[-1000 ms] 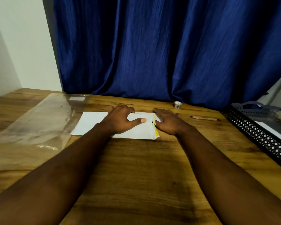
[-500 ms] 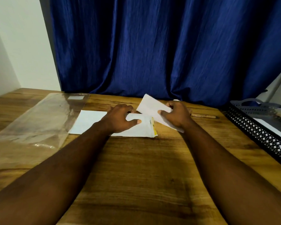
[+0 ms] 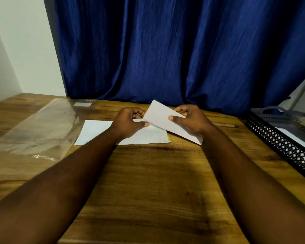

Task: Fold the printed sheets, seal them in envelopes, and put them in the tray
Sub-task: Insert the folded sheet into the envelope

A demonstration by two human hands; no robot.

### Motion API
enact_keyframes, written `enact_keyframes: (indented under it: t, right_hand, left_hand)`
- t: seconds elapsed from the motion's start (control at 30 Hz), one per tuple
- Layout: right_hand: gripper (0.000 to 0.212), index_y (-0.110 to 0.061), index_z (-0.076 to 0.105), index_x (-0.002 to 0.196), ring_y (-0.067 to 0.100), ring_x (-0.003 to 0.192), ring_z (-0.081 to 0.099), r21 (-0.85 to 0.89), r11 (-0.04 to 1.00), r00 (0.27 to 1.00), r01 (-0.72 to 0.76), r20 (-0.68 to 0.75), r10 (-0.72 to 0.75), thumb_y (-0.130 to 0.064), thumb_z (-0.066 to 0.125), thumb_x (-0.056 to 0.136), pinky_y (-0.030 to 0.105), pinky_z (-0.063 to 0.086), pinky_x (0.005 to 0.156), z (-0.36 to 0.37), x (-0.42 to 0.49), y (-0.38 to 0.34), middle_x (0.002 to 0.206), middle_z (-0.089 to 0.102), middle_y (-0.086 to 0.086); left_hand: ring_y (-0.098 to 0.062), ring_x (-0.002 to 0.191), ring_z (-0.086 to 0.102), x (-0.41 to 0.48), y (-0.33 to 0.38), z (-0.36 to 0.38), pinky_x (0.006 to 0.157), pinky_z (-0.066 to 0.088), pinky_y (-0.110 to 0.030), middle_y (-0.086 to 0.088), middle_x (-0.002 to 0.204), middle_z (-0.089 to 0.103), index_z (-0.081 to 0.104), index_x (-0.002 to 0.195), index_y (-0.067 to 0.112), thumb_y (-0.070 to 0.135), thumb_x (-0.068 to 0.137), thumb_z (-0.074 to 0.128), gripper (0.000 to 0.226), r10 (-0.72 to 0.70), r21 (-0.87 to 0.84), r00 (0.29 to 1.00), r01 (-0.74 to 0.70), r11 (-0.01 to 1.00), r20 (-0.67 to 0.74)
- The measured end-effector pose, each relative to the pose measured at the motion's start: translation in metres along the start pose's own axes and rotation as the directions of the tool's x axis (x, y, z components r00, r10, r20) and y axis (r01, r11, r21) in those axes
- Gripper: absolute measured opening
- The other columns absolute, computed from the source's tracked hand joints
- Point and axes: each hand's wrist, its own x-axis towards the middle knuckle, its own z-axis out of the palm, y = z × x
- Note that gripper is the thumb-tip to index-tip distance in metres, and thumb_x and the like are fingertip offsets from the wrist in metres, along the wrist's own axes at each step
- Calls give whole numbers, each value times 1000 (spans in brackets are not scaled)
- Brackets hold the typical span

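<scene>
White folded sheet (image 3: 158, 117) in right fingers (image 3: 172, 118) slants far-left, left fingers (image 3: 144, 123) pinching envelope (image 3: 95, 132).

A simple desk corner in a home or small office: a wood-grain bench (image 3: 148, 173) stands against a blue curtain (image 3: 165, 50) and white wall (image 3: 25, 50), with a black mesh tray (image 3: 280, 143) at its right edge and a pencil (image 3: 224, 124) nearby.

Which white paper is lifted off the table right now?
The folded sheet pinched in the right hand; the envelope with the yellow edge lies flat under the left hand.
</scene>
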Motion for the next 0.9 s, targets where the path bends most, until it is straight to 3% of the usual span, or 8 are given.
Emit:
enact_keyframes:
  t: [0.07,0.23,0.4,0.5,0.57,0.73,0.83,0.9]
  right_hand:
    - [55,-30,78,100,19,101,76,-80,997,1000,5,-22,-7,-64,93,59,53,63,92,-5,-1,7,103,80,-6]
    - [37,-28,81,96,18,97,77,-39,999,995,-34,-92,30,-45,97,68,50,63,92,-26,-4,10,99,80,-8]
    - [33,-21,83,106,11,100,75,37,999,1000,-15,17,14,-26,97,76,25,59,85,-44,-11,9,101,76,-16]
    - [37,-26,84,106,26,102,79,55,998,997,-35,64,32,-28,99,72,45,63,94,-51,-14,9,111,81,-4]
    - [37,-27,83,109,36,98,79,45,997,991,-68,122,63,-26,98,74,52,61,93,-53,-16,5,103,83,5]
    - [35,-20,82,109,25,80,77,13,997,980,-75,185,71,-16,95,77,35,59,74,-56,-20,-5,97,83,11]
    - [32,-21,85,103,24,81,76,-18,998,984,-67,166,69,-19,97,74,39,59,79,-52,-18,-6,95,83,7]
    - [29,-23,85,100,22,82,76,-54,998,986,-35,160,43,-21,97,74,39,59,80,-48,-18,-9,95,83,2]
  left_hand:
    - [-4,105,66,0,1,0,87,56,-28,17,106,74,76,102,28,24,81,91,26,0,-4,1000,0,1000,-2]
    - [-6,108,65,1,-1,0,81,49,-22,14,111,72,76,108,27,28,87,86,23,11,43,1000,-10,999,-7]
    - [-6,109,64,3,-2,-2,84,51,-22,11,113,73,76,112,24,24,94,79,18,49,59,997,-46,997,-53]
    - [-7,110,64,4,-4,-1,87,49,-24,9,115,73,75,113,23,24,95,77,17,59,74,996,-54,996,-73]
    - [-8,111,64,4,-6,-1,90,49,-25,8,115,73,75,112,21,23,97,75,16,72,84,994,-66,994,-78]
    - [-9,99,62,2,-7,-1,87,50,-31,11,101,70,72,107,21,22,100,70,7,141,178,987,-126,976,-76]
    - [-13,98,62,3,-9,-1,98,51,-46,16,94,68,70,104,28,27,102,66,5,154,267,986,-134,954,-56]
    - [-8,87,60,4,-12,-2,101,50,-51,18,86,66,68,101,29,27,101,64,5,192,290,979,-166,943,-63]
